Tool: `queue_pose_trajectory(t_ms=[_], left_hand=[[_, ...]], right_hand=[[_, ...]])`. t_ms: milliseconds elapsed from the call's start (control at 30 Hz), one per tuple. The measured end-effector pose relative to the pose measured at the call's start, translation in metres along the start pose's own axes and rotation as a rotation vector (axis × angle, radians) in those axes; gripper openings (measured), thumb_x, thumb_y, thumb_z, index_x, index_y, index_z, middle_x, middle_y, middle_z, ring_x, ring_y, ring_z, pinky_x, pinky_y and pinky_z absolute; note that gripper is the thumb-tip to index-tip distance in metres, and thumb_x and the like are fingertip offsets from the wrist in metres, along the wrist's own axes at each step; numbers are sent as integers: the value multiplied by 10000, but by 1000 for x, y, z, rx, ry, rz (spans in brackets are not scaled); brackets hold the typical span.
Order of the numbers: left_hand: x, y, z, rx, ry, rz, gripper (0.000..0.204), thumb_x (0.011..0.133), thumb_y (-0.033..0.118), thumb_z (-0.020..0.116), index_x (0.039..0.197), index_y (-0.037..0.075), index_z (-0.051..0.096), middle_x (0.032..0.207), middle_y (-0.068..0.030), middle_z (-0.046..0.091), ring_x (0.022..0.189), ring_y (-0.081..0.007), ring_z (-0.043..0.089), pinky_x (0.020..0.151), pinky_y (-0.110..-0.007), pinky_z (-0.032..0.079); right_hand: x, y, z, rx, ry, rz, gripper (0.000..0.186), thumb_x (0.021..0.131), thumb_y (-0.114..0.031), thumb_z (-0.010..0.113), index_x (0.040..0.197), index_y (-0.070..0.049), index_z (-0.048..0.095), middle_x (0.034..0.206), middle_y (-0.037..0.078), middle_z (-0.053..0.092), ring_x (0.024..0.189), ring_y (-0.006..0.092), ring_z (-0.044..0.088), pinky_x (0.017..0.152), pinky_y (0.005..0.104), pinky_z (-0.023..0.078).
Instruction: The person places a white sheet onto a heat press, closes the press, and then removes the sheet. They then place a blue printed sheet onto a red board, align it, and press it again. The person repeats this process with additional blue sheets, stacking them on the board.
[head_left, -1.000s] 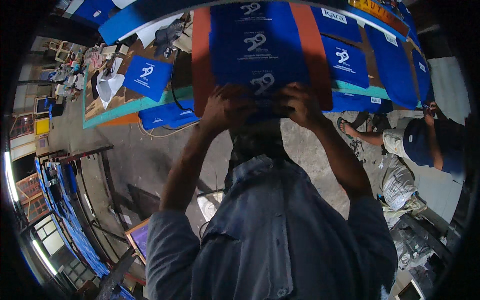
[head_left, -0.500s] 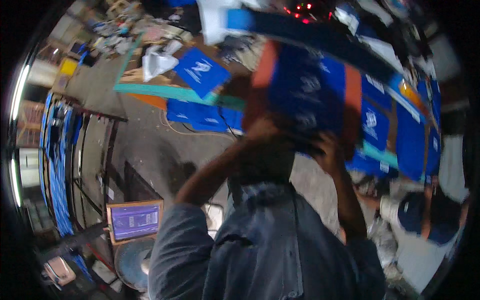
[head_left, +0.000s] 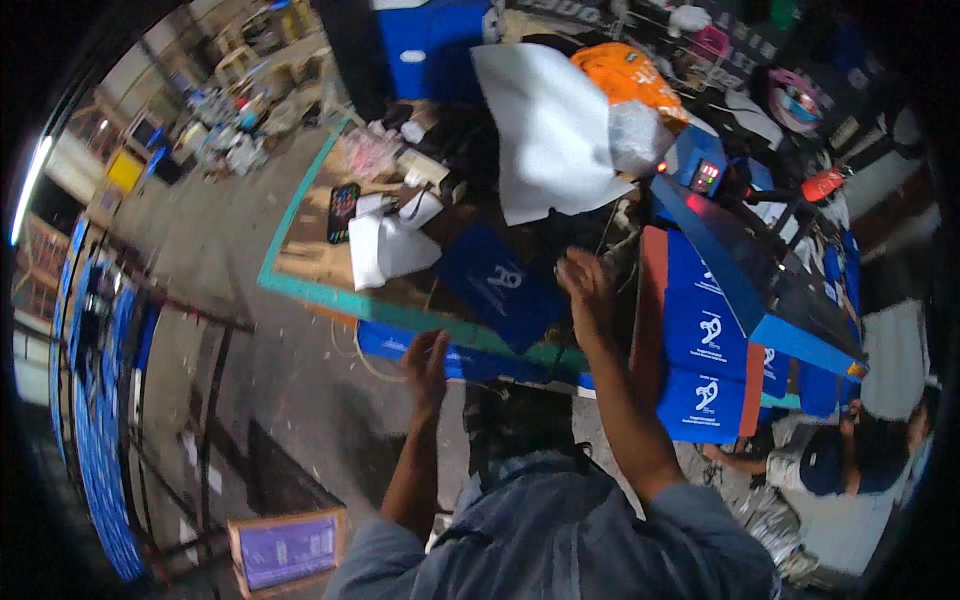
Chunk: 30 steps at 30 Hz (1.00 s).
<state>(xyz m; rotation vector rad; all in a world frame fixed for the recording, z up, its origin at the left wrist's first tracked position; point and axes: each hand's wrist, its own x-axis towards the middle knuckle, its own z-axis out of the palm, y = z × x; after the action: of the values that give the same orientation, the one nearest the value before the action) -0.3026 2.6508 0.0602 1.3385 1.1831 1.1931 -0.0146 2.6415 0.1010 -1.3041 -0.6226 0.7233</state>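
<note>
My left hand [head_left: 427,372] is raised just in front of the table's near edge, fingers stretched and apart, holding nothing. My right hand [head_left: 586,285] is over the table beside a dark blue fabric piece [head_left: 490,310] with a white print; its fingers are loosely bent and apart, with nothing visible in them. Whether it touches the fabric, I cannot tell. Right of that hand, blue printed fabric [head_left: 680,370] lies on an orange-edged board, under the raised blue-edged plate of a heat press [head_left: 770,275].
The wooden table [head_left: 300,262] has a green edge. On it lie crumpled white paper [head_left: 385,250], a phone-like dark device [head_left: 342,212] and a large white sheet [head_left: 545,130]. A lit control box [head_left: 700,172] stands behind the press. A framed purple screen [head_left: 288,552] is at lower left. Another person [head_left: 850,455] is at right.
Both hands were together at the blue fabric on the right; now they are apart and empty, farther left of it. My view has shifted, showing more of the table and the press.
</note>
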Motion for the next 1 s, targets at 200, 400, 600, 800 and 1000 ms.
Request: queue_pose_trajectory(t_ms=[200, 400, 600, 800, 1000], left_hand=[[20, -9, -71, -44, 37, -216, 313, 986, 258, 687, 1057, -46, 712, 957, -97, 727, 889, -164, 638, 842, -310, 485], [12, -23, -91, -131, 61, -365, 290, 972, 249, 699, 1031, -36, 710, 911, -85, 714, 881, -172, 656, 797, -319, 507], [40, -17, -72, -156, -134, -433, 321, 975, 315, 692, 1023, -1, 720, 955, -68, 712, 888, -165, 659, 784, -319, 511], [108, -31, 25, -432, -330, -582, 465, 1009, 481, 607, 1108, 33, 681, 1017, -42, 661, 998, -181, 624, 902, -361, 492], [152, -8, 112, -615, -417, -621, 948, 947, 717, 528, 1498, -45, 410, 1423, -221, 533, 1326, -320, 506, 1099, -493, 404]], right_hand=[[193, 85, 30, 37, 471, 419, 354, 910, -293, 754, 1111, -36, 618, 958, 79, 642, 877, 209, 641, 801, 373, 563], [249, 81, -4, -465, 764, 85, 289, 889, -294, 743, 1029, -56, 657, 722, 105, 707, 611, 212, 697, 545, 345, 534], [293, 80, -23, -338, 554, 499, 255, 881, -219, 747, 1004, -1, 699, 851, 128, 708, 615, 237, 691, 463, 336, 518], [181, 25, 27, 40, 372, -305, 49, 875, -58, 730, 914, -37, 751, 865, 25, 705, 663, 102, 587, 557, 229, 437], [-39, -95, 25, -114, 309, -318, 53, 932, -61, 666, 928, -9, 671, 893, 34, 667, 766, 98, 586, 694, 260, 461]])
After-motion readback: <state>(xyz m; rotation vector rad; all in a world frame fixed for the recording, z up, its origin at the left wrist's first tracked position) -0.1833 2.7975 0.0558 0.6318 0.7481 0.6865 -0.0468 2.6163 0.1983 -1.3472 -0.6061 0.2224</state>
